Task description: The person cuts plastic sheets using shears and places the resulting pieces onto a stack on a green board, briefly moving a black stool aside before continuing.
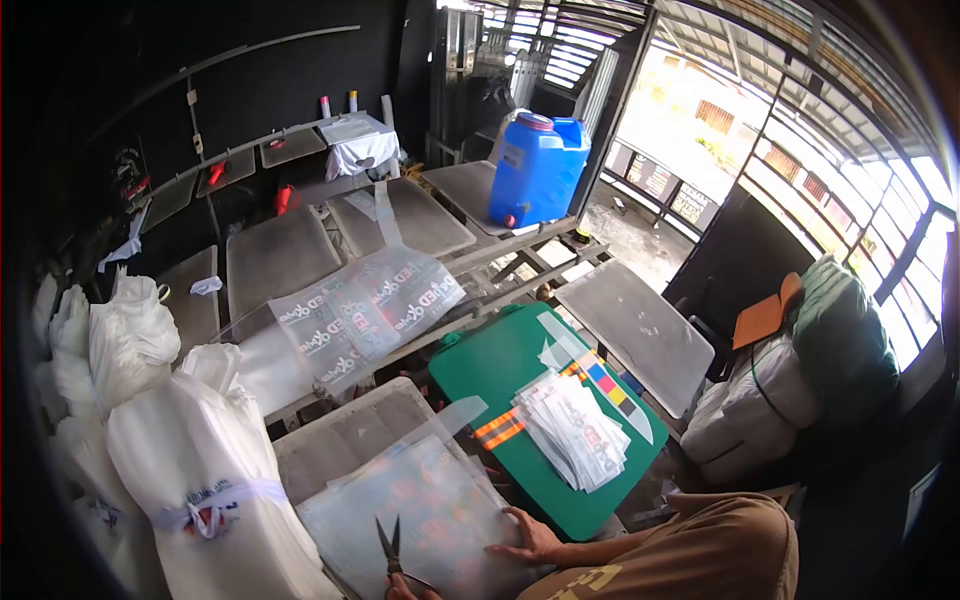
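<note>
Scissors (390, 545) and a clear printed film sheet (440, 515), worked low at the person's lap.

Left hand (397, 588), mostly cut off by the frame edge, is closed round the scissor handles, with the blades parted and pointing up over the sheet. Right hand (528, 540) lies flat on the sheet's right edge, fingers spread and pressing down. The sheet rests on a grey platen (335, 435). Just beyond is a green board (490, 365) carrying a fanned stack of cut prints (575, 430). Bundled white bags (200, 470) stand to the left.
</note>
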### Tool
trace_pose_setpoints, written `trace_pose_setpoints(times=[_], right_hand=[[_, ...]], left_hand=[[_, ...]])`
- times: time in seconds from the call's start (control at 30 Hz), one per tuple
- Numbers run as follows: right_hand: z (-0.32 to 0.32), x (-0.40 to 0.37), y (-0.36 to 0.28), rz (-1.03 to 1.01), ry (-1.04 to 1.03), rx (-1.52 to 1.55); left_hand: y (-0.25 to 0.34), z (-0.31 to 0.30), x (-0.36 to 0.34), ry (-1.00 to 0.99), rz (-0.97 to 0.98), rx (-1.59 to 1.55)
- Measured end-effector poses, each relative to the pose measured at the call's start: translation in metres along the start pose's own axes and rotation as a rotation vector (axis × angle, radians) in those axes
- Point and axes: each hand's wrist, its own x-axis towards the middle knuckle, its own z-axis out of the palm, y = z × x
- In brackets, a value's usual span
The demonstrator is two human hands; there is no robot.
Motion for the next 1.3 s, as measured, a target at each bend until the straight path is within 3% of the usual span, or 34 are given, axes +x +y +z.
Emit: trace_pose_setpoints(times=[0.47, 0.87, 0.93, 1.2, 1.3], right_hand=[[0.002, 0.001, 0.018, -0.197, 0.040, 0.214], [0.023, -0.001, 0.038, -0.468, 0.322, 0.214], [0.019, -0.007, 0.031, -0.498, 0.519, 0.047], [0.010, -0.016, 0.022, -0.585, 0.437, -0.077], [0.021, 0.000, 0.031, -0.656, 0.415, -0.035]], left_hand=[[0.012, 0.011, 0.000, 0.065, -0.024, -0.017], [-0.004, 0.025, -0.009, 0.141, -0.044, -0.094], [-0.006, 0.025, -0.005, 0.146, -0.045, -0.106], [-0.007, 0.027, -0.006, 0.202, -0.026, -0.128], [-0.007, 0.027, -0.008, 0.151, -0.136, -0.172]])
